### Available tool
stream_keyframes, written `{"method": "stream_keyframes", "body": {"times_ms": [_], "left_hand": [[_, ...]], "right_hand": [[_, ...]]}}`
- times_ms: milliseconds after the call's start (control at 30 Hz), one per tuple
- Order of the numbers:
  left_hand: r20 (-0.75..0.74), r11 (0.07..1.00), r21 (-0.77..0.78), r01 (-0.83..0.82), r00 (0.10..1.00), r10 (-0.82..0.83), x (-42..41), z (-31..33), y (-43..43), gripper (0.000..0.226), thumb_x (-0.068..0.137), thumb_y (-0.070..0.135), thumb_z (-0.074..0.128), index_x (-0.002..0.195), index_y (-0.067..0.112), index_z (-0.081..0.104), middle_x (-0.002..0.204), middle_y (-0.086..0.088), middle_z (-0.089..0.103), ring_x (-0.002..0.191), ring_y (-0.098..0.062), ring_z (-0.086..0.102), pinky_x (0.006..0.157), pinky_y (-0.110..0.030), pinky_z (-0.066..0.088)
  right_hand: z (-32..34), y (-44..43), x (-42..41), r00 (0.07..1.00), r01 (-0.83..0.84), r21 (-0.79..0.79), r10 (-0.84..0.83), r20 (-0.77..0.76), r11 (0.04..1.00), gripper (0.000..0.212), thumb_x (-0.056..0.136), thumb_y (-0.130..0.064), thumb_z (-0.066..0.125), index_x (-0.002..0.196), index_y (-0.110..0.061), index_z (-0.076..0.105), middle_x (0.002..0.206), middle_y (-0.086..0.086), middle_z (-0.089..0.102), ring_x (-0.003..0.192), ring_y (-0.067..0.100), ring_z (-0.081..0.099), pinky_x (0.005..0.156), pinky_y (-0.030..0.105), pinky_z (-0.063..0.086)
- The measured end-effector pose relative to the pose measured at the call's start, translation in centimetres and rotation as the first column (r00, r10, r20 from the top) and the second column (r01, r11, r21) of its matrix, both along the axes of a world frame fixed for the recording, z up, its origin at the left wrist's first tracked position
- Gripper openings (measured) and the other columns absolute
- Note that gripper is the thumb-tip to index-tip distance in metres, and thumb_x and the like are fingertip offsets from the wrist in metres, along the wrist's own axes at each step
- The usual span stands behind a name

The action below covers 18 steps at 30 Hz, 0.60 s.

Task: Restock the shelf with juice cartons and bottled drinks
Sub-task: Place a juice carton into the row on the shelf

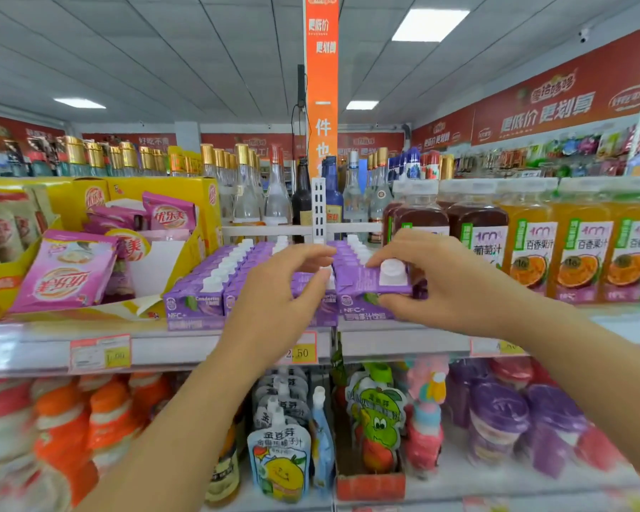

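Rows of purple juice cartons [194,301] with white caps fill the middle of the upper shelf [185,347]. My right hand [440,286] pinches the front carton [370,286] of the rightmost row, thumb under its top edge and fingers behind the white cap. My left hand [274,293] is curled over the front of the neighbouring row, fingertips on a carton top there; the carton under it is mostly hidden. Bottled juices stand to the right: dark grape bottles [475,230] and orange passion-fruit bottles [584,253].
A yellow display box [1,286] with pink milk-tea sachets sits at the left of the shelf. Glass liquor bottles [244,190] stand behind a white divider [318,212]. The lower shelf holds spouted pouches [279,460], orange bottles and purple cups. Price tags line the shelf edge.
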<state>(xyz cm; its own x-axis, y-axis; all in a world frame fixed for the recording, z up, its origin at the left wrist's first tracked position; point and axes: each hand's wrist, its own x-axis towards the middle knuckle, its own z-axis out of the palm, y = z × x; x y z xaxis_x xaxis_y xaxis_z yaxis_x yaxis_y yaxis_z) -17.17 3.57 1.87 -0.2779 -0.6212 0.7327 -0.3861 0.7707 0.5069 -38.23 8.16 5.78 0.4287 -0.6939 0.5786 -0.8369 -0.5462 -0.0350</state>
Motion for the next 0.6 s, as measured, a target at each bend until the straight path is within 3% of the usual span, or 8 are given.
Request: {"method": "stream_keyframes", "body": {"times_ms": [167, 233, 400, 500, 600], "left_hand": [[-0.069, 0.948, 0.250, 0.199, 0.980, -0.188, 0.0, -3.7, 2.9, 0.026, 0.087, 0.037, 0.060, 0.109, 0.050, 0.053, 0.107, 0.025, 0.063, 0.102, 0.010, 0.056, 0.084, -0.006, 0.043], [-0.065, 0.933, 0.302, 0.198, 0.980, -0.188, 0.3, -5.2, 3.4, 0.036, 0.076, 0.048, 0.062, 0.111, 0.051, 0.052, 0.108, 0.029, 0.062, 0.104, 0.009, 0.056, 0.086, -0.008, 0.044], [-0.120, 0.884, 0.425, 0.197, 0.980, -0.161, 0.2, -8.2, 4.1, 0.048, 0.070, 0.050, 0.073, 0.114, 0.046, 0.054, 0.108, 0.026, 0.063, 0.099, 0.001, 0.062, 0.086, -0.023, 0.052], [-0.132, 0.841, 0.504, 0.196, 0.980, -0.149, -0.2, -9.2, 4.4, 0.047, 0.068, 0.056, 0.075, 0.111, 0.046, 0.058, 0.111, 0.021, 0.064, 0.096, -0.001, 0.064, 0.081, -0.024, 0.054], [-0.194, 0.834, 0.506, 0.220, 0.971, -0.138, -0.7, -9.9, 4.8, 0.039, 0.072, 0.042, 0.077, 0.107, 0.041, 0.062, 0.106, 0.020, 0.067, 0.093, -0.003, 0.066, 0.075, -0.021, 0.053]], "right_hand": [[-5.6, 1.0, 0.3, 0.962, -0.171, 0.022, 0.162, 0.221, 0.985, 0.034, 0.079, -0.029, 0.074, 0.111, -0.022, 0.065, 0.101, -0.009, 0.062, 0.095, 0.001, 0.058, 0.083, 0.020, 0.047], [-7.3, 1.5, 0.5, 0.940, -0.215, 0.013, 0.204, 0.273, 0.976, 0.033, 0.078, -0.026, 0.073, 0.109, -0.026, 0.063, 0.102, -0.011, 0.063, 0.096, 0.000, 0.060, 0.082, 0.019, 0.049], [-10.7, 2.4, 0.5, 0.870, -0.255, 0.043, 0.210, 0.446, 0.966, 0.026, 0.080, -0.030, 0.072, 0.104, -0.032, 0.064, 0.103, -0.017, 0.064, 0.098, 0.000, 0.061, 0.081, 0.013, 0.048], [-12.1, 2.7, 0.5, 0.812, -0.287, 0.020, 0.232, 0.536, 0.958, 0.028, 0.079, -0.035, 0.067, 0.106, -0.031, 0.063, 0.107, -0.015, 0.064, 0.102, 0.004, 0.063, 0.085, 0.021, 0.052], [-12.9, 2.7, 0.3, 0.802, -0.299, 0.008, 0.247, 0.544, 0.954, 0.027, 0.079, -0.033, 0.067, 0.105, -0.029, 0.062, 0.107, -0.015, 0.063, 0.106, 0.006, 0.062, 0.088, 0.024, 0.052]]}}
